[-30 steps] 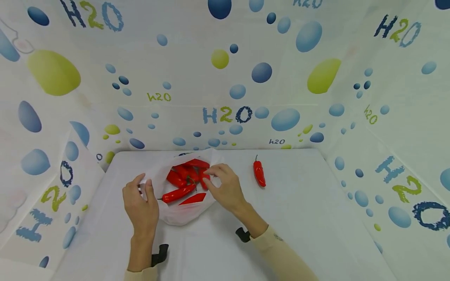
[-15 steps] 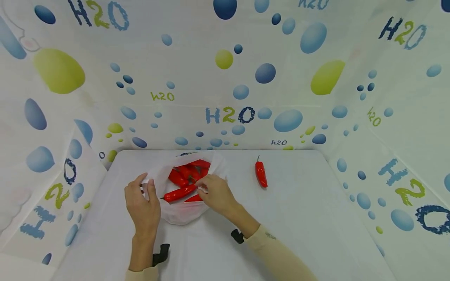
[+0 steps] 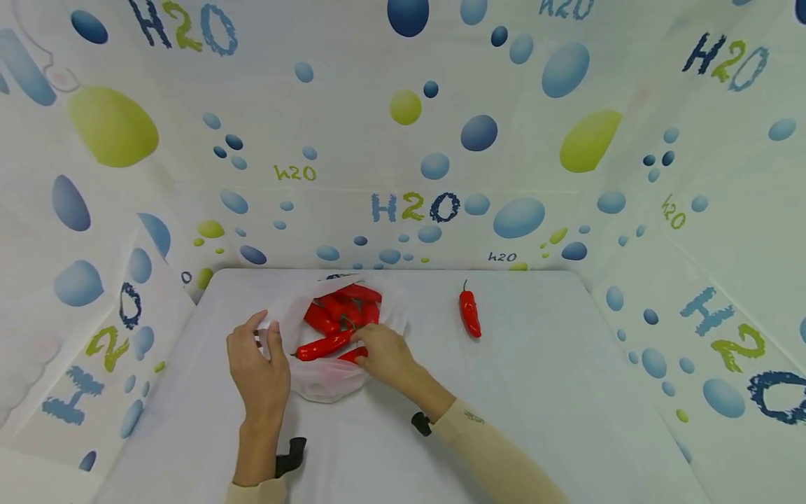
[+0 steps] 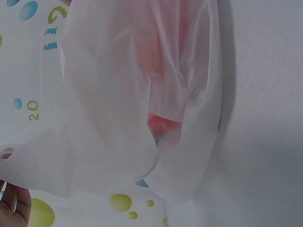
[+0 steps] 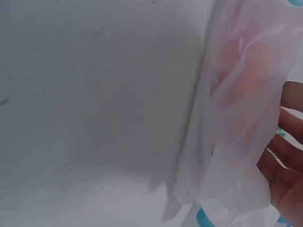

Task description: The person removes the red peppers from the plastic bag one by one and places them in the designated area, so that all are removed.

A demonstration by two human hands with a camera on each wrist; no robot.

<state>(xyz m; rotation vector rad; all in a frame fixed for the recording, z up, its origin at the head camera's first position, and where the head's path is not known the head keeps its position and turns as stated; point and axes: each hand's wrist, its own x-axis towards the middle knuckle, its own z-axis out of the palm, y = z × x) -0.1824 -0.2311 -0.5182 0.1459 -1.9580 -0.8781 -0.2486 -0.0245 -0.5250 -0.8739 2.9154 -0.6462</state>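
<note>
A thin white plastic bag (image 3: 327,387) lies with its mouth wide, several red peppers inside. Across its front is a long red chili pepper (image 3: 324,346) with its stem to the left. My left hand (image 3: 259,367) holds the bag's left rim; in the left wrist view, plastic (image 4: 109,118) stretches towards that hand (image 4: 15,205). My right hand (image 3: 387,355) reaches over the right rim, fingertips at the long pepper's right end and thumb by a lower red pepper (image 3: 352,355). Whether it grips either is hidden. The right wrist view shows its fingers (image 5: 289,125) behind the plastic.
A single red chili pepper (image 3: 469,315) lies on the white table (image 3: 535,392), to the right of the bag. White walls (image 3: 340,91) printed with blue and green drops and H2O lettering stand behind and on both sides.
My right hand has moved left and down from the bag's right side to the front peppers. My left hand stays at the left rim. The whole head view has shifted slightly.
</note>
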